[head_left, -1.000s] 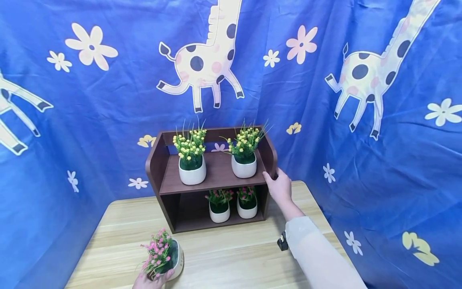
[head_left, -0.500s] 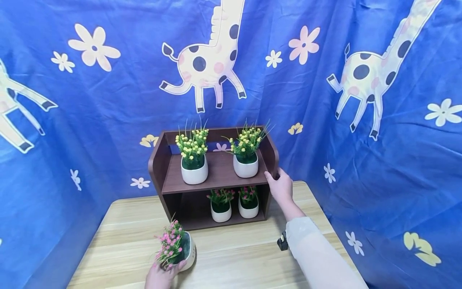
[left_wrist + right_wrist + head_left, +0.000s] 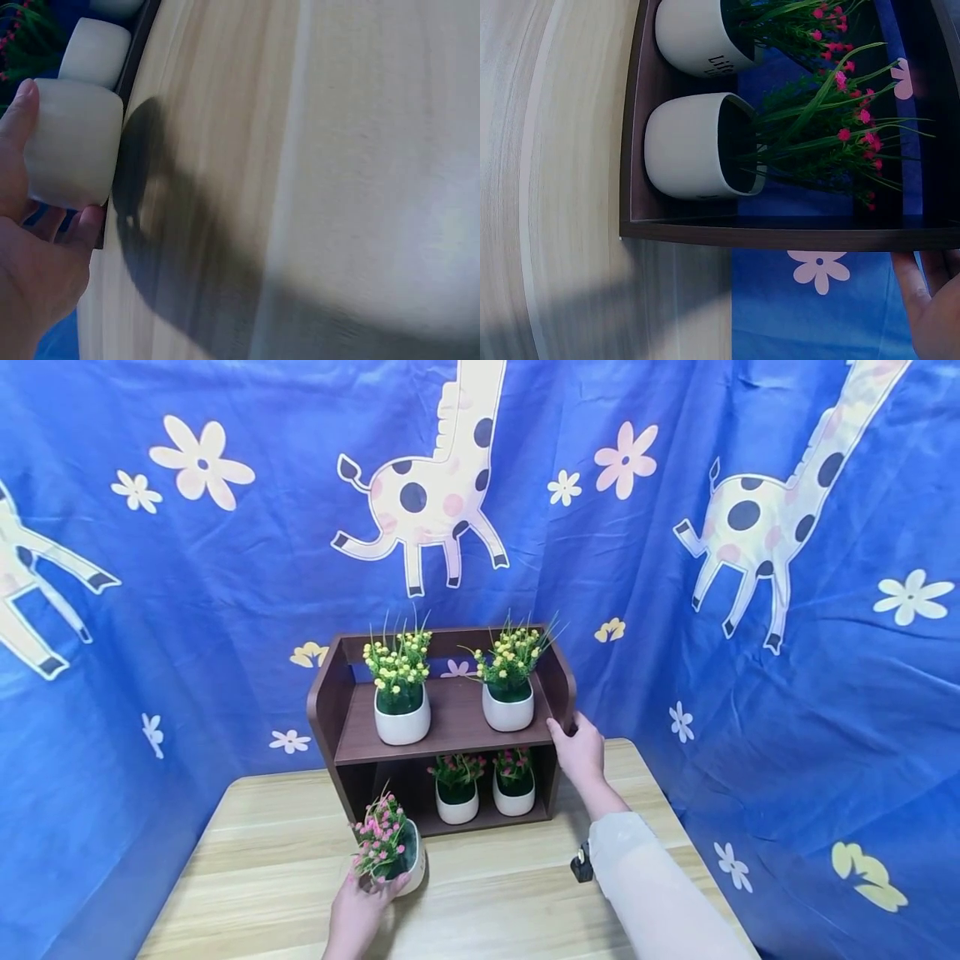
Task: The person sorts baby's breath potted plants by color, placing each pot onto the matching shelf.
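My left hand (image 3: 358,910) grips a potted plant (image 3: 410,864) with pink flowers in a white pot, in front of the shelf's lower left. In the left wrist view, thumb and fingers lie round the white pot (image 3: 75,142). My right hand (image 3: 581,752) holds the right side panel of a dark brown two-tier shelf (image 3: 450,745), thumb at its front edge. Only part of that hand (image 3: 934,307) shows in the right wrist view. Two pink-flowered pots (image 3: 457,810) stand on the lower tier's right half. Two yellow-flowered pots (image 3: 402,724) occupy the upper tier.
The shelf stands at the back of a light wooden table (image 3: 247,860). A blue curtain (image 3: 255,585) with giraffes and flowers surrounds the table. A small black device (image 3: 582,864) is at the right wrist.
My left hand has carried the pink-flowered potted plant right and forward, closer to the shelf's lower left. My right hand stays on the side panel.
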Motion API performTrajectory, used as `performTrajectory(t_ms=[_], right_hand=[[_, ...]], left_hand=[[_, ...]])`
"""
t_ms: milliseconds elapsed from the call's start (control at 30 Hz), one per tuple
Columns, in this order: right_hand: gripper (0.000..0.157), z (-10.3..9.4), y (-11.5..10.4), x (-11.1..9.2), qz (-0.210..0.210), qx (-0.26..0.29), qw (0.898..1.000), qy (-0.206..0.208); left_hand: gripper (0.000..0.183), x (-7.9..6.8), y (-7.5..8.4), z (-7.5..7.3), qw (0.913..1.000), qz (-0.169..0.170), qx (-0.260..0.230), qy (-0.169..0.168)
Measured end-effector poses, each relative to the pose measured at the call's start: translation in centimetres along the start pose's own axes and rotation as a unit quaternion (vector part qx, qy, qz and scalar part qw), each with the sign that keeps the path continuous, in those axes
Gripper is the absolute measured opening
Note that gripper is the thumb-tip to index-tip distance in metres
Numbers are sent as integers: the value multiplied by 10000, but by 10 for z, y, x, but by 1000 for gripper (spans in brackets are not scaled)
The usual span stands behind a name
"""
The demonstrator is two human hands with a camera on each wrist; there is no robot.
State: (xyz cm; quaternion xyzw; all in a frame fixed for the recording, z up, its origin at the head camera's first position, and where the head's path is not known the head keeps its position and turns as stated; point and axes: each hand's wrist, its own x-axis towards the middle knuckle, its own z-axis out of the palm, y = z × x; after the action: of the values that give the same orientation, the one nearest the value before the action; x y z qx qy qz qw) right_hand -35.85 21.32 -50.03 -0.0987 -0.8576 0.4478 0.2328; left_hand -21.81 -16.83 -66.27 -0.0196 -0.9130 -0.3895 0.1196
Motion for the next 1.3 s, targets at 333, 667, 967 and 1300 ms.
performTrajectory(t_ms=[333,667,967,1300], right_hand=[[32,2,4,1,-23,29,10000,43],[32,1,2,1,-46,39,10000,50],[30,1,2,0,-63,90,9999,72],[30,0,0,0,-55,117,9999,78]], left_hand=[[98,23,8,2,9880,-1426,-544,-229],[103,43,4,5,9868,-1475,-611,-275],[95,56,1,3,9905,-1272,-307,-421],[94,75,0,1,9930,-991,-32,-639]])
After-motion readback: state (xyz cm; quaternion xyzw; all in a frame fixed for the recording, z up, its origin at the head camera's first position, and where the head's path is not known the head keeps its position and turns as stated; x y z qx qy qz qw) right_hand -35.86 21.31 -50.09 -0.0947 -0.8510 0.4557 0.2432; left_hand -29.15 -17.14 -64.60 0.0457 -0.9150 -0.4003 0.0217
